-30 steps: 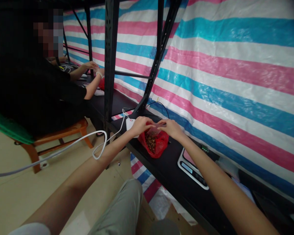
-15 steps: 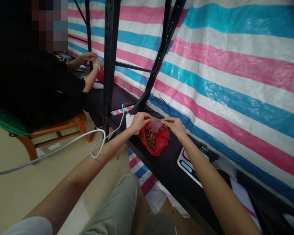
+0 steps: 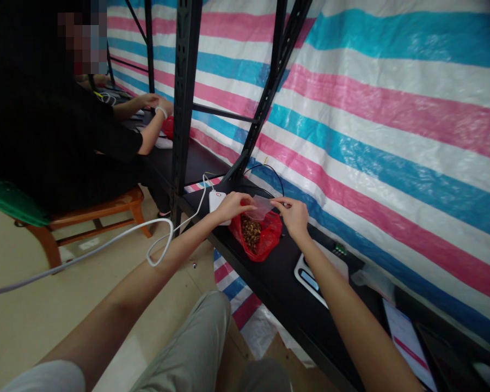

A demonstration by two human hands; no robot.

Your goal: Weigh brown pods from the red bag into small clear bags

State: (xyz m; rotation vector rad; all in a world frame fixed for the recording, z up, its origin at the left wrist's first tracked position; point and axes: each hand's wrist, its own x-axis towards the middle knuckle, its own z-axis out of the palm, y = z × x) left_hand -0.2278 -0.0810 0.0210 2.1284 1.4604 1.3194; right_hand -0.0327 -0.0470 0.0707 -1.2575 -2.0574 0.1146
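Between the left fingers (image 3: 248, 201) and right fingers (image 3: 278, 202), the pouch (image 3: 261, 209) is held above the bag (image 3: 268, 239), in which pieces (image 3: 251, 234) are held. The bag is borne by the desk (image 3: 269, 277). Left of the left fingers, the box (image 3: 216, 201) is placed, joined by a cable (image 3: 204, 188). Right of the right fingers, the scale (image 3: 310, 279) is partly covered by the forearm; beyond it is set what may be a board (image 3: 340, 249). Behind the fingers, the sheet (image 3: 351, 120) is hung. Far left, a person (image 3: 65, 125) is seated on a chair (image 3: 102, 213).

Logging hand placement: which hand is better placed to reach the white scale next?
Probably the right hand: it is nearer the scale, its forearm over it. The left hand is across the red bag; both hold a clear bag.
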